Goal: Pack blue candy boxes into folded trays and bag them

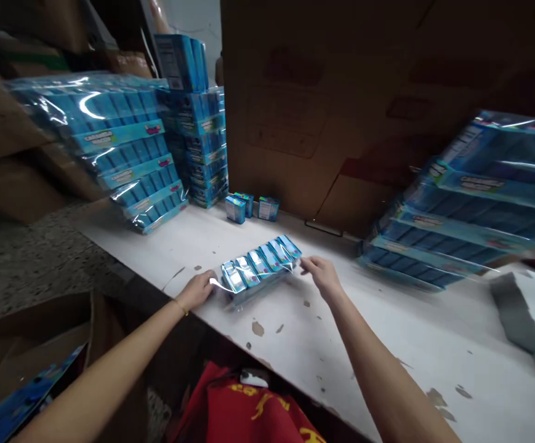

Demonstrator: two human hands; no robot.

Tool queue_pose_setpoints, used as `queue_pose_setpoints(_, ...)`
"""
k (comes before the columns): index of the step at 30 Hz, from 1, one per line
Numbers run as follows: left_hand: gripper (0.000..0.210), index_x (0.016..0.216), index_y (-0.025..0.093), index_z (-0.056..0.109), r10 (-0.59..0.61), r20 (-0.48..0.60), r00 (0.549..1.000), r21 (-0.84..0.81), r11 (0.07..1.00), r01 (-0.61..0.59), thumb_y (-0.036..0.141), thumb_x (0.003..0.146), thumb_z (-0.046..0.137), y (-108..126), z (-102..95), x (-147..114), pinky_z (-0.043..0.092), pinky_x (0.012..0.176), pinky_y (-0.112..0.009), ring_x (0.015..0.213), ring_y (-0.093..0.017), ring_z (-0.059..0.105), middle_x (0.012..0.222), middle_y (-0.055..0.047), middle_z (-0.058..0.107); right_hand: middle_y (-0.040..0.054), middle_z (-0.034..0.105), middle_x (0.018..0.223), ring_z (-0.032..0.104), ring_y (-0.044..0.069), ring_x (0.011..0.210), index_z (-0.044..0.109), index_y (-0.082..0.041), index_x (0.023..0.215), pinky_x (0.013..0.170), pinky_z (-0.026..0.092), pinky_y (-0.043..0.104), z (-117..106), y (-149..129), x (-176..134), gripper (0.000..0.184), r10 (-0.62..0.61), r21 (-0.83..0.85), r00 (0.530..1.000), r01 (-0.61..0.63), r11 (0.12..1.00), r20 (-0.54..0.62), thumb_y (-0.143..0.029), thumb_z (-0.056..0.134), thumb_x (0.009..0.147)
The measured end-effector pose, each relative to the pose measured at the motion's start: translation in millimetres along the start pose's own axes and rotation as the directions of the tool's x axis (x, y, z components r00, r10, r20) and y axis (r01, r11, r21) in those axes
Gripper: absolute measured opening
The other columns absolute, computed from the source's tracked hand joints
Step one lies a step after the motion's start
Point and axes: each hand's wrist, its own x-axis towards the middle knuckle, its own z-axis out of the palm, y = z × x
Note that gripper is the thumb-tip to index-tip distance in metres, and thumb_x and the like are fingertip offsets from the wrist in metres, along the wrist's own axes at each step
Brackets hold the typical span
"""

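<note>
A pack of small blue boxes [258, 264], set in a row inside clear plastic wrap, lies slantwise on the white table. My left hand [197, 290] is closed on the loose plastic at its near left end. At the far right end, the fingers of my right hand [321, 274] pinch the wrap's edge. The plastic is shiny and sticks out past the boxes along the front. Behind the pack are several loose small blue boxes [235, 210].
Wrapped packs stand in a leaning stack [124, 154] on the left, a taller stack [202, 141] behind it and a blurred stack [470, 203] on the right. A large cardboard carton [304, 111] rises at the back. An open carton [31, 332] sits below, left of the table edge.
</note>
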Motion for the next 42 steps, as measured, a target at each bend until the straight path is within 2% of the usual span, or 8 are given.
queue_pose_setpoints(10, 0.024, 0.086, 0.015, 0.055, -0.140, -0.244, 0.960, -0.043, 0.990, 0.134, 0.024, 0.081, 0.033, 13, 25.0, 23, 0.041, 0.069, -0.027, 0.076, -0.017, 0.056, 0.082, -0.007, 0.061, 0.0044, 0.061, 0.074, 0.057, 0.019, 0.075, 0.063, -0.018, 0.068, 0.076, 0.044, 0.032, -38, 19, -140, 0.024, 0.082, 0.172, 0.995, -0.092, 0.981, 0.065, -0.039, 0.054, 0.076)
queue_pose_setpoints(13, 0.027, 0.095, 0.014, 0.053, -0.162, -0.343, 0.925, -0.023, 0.986, 0.165, 0.024, 0.081, 0.033, 11, 21.3, 5, 0.039, 0.077, -0.032, 0.085, -0.019, 0.053, 0.090, -0.009, 0.059, 0.0053, 0.063, 0.080, 0.059, 0.020, 0.079, 0.063, -0.018, 0.077, 0.077, 0.045, 0.034, -38, 38, -134, 0.024, 0.201, 0.347, 0.978, -0.172, 0.922, -0.050, -0.041, 0.056, 0.074)
queue_pose_setpoints(15, 0.024, 0.094, 0.017, 0.055, -0.036, -0.279, 0.960, 0.014, 0.999, 0.041, 0.025, 0.079, 0.038, 9, 19.0, -7, 0.037, 0.083, -0.032, 0.093, -0.019, 0.050, 0.096, -0.008, 0.059, 0.0058, 0.064, 0.087, 0.059, 0.022, 0.084, 0.063, -0.018, 0.084, 0.077, 0.045, 0.034, -37, 46, -122, 0.026, 0.232, 0.319, 0.969, -0.194, 0.928, -0.087, -0.039, 0.059, 0.070)
queue_pose_setpoints(18, 0.026, 0.098, 0.021, 0.055, 0.156, -0.093, 0.983, 0.089, 0.985, -0.148, 0.025, 0.076, 0.042, 7, 20.2, -17, 0.033, 0.087, -0.036, 0.106, -0.022, 0.044, 0.111, -0.006, 0.055, 0.0043, 0.064, 0.093, 0.057, 0.022, 0.089, 0.064, -0.019, 0.091, 0.078, 0.044, 0.032, -32, 49, -105, 0.026, 0.144, 0.104, 0.989, -0.146, 0.984, 0.026, -0.029, 0.060, 0.068)
queue_pose_setpoints(23, 0.028, 0.102, 0.024, 0.052, 0.210, 0.015, 0.978, 0.202, 0.957, -0.208, 0.027, 0.076, 0.042, -4, 26.4, -17, 0.030, 0.086, -0.039, 0.108, -0.023, 0.041, 0.112, -0.006, 0.053, 0.0013, 0.063, 0.096, 0.053, 0.021, 0.096, 0.065, -0.023, 0.090, 0.085, 0.039, 0.034, -25, 47, -93, 0.028, -0.050, -0.140, 0.963, 0.089, 0.986, 0.265, -0.016, 0.048, 0.070)
queue_pose_setpoints(30, 0.018, 0.083, 0.020, 0.056, 0.268, 0.022, 0.963, 0.258, 0.929, -0.265, 0.025, 0.074, 0.042, -13, 30.2, -13, 0.032, 0.081, -0.040, 0.100, -0.025, 0.043, 0.098, -0.007, 0.052, 0.0038, 0.056, 0.100, 0.049, 0.018, 0.096, 0.065, -0.024, 0.092, 0.088, 0.036, 0.031, -30, 54, -82, 0.028, -0.150, -0.240, 0.915, 0.252, 0.937, 0.375, -0.013, 0.047, 0.074)
queue_pose_setpoints(36, 0.030, 0.103, 0.023, 0.053, 0.336, 0.012, 0.942, 0.203, 0.921, -0.332, 0.024, 0.075, 0.040, -18, 30.3, -11, 0.037, 0.083, -0.039, 0.103, -0.024, 0.042, 0.109, -0.007, 0.047, 0.0035, 0.053, 0.097, 0.048, 0.017, 0.091, 0.062, -0.026, 0.097, 0.083, 0.038, 0.031, -28, 65, -74, 0.028, -0.170, -0.315, 0.908, 0.302, 0.900, 0.383, -0.014, 0.047, 0.077)
queue_pose_setpoints(42, 0.028, 0.097, 0.017, 0.057, 0.355, -0.129, 0.926, 0.198, 0.924, -0.327, 0.017, 0.075, 0.040, -15, 38.2, -16, 0.038, 0.085, -0.037, 0.101, -0.023, 0.044, 0.106, -0.009, 0.050, 0.0038, 0.053, 0.096, 0.048, 0.018, 0.091, 0.063, -0.024, 0.093, 0.082, 0.039, 0.031, -28, 64, -71, 0.025, -0.159, -0.340, 0.906, 0.303, 0.890, 0.393, -0.015, 0.047, 0.076)
